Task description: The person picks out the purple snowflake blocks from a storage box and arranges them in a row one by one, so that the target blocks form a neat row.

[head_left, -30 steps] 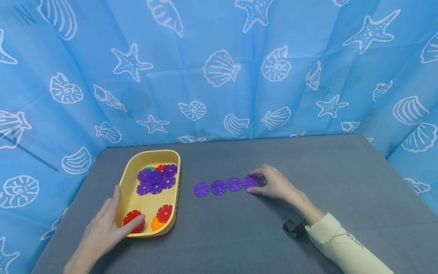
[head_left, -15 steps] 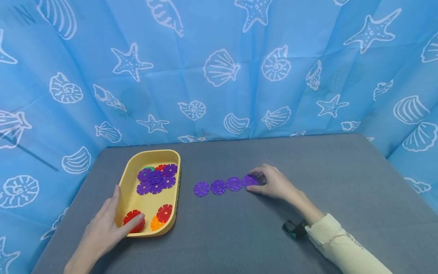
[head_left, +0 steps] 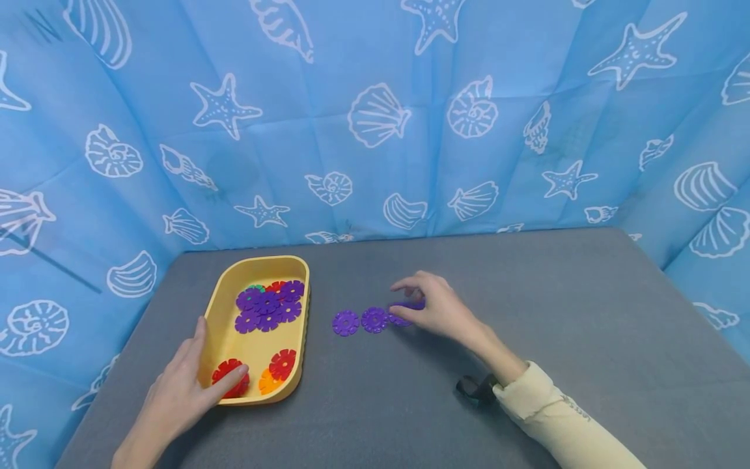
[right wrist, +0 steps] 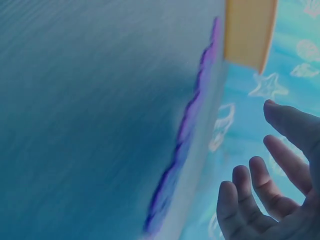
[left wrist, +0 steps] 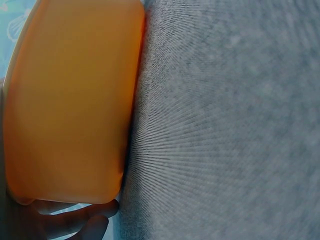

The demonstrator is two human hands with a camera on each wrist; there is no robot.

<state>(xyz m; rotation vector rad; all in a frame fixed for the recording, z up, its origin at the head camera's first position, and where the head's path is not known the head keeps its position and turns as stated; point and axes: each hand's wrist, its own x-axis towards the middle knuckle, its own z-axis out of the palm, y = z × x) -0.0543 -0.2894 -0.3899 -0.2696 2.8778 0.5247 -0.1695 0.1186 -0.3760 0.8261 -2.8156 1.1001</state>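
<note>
Purple plastic snowflake building discs lie flat in a row on the grey table: one at the left end [head_left: 346, 323], another beside it [head_left: 374, 320], and the rest partly hidden under my right hand [head_left: 439, 306]. That hand hovers over the row's right end, fingers spread loosely. In the right wrist view nothing sits between the fingers, and the purple row [right wrist: 182, 127] lies apart from them. My left hand [head_left: 176, 387] holds the near-left corner of a yellow tray [head_left: 252, 348], its thumb over the rim. The left wrist view shows the tray's outer wall [left wrist: 75, 100].
In the tray, purple discs [head_left: 267, 303] overlap red and green ones towards the back. Red discs [head_left: 231, 378] lie near my left thumb, with a red [head_left: 283, 365] and an orange disc [head_left: 268, 383] at the front right. A blue seashell curtain [head_left: 375, 189] stands behind the table.
My right hand has left the rightmost purple disc it was touching and moved left over the row. The left hand and the tray stay in place.
</note>
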